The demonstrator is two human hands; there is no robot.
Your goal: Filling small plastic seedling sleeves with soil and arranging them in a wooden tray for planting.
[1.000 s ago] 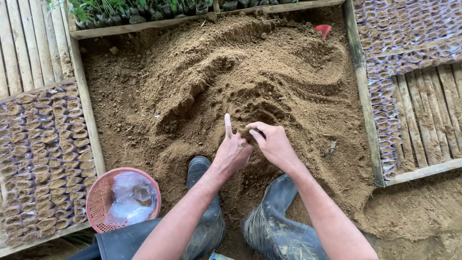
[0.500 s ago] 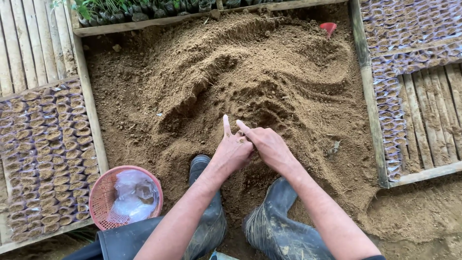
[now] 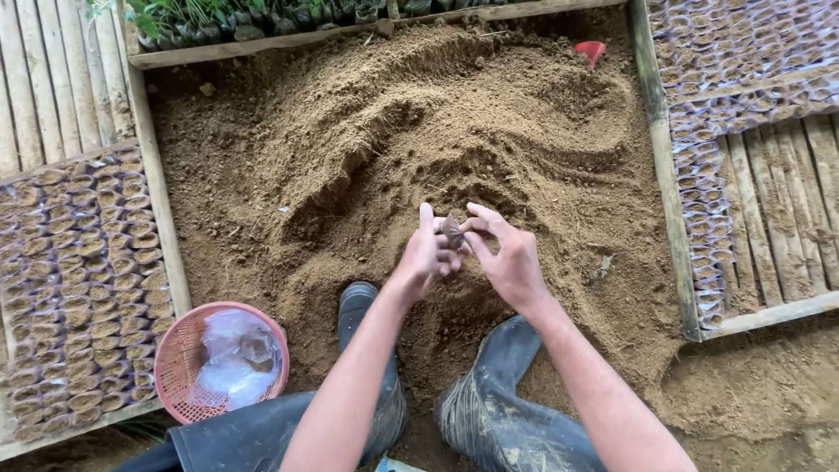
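Holding a small, soil-dusted plastic pouch (image 3: 452, 231) between both hands, I am risking a spill: its mouth is limp and narrow, so it could fold shut or slip from my fingertips and drop onto the heap below. My left hand (image 3: 426, 255) is pinching it from its side, fingers nearly closed, forefinger sticking up. My right hand (image 3: 509, 253) is meeting it from the other side, thumb and first fingers narrowed on the pouch's top edge, the rest loosely spread. Just beyond both hands the mound of loose brown soil (image 3: 419, 131) is filling the wooden frame (image 3: 662, 175). Below my wrists my rubber boots (image 3: 494, 402) are standing in the soil. Off to the left of my left hand a pink basket (image 3: 179, 367) is holding clear empty pouches, and rows of filled pouches (image 3: 70, 280) are lying further out.
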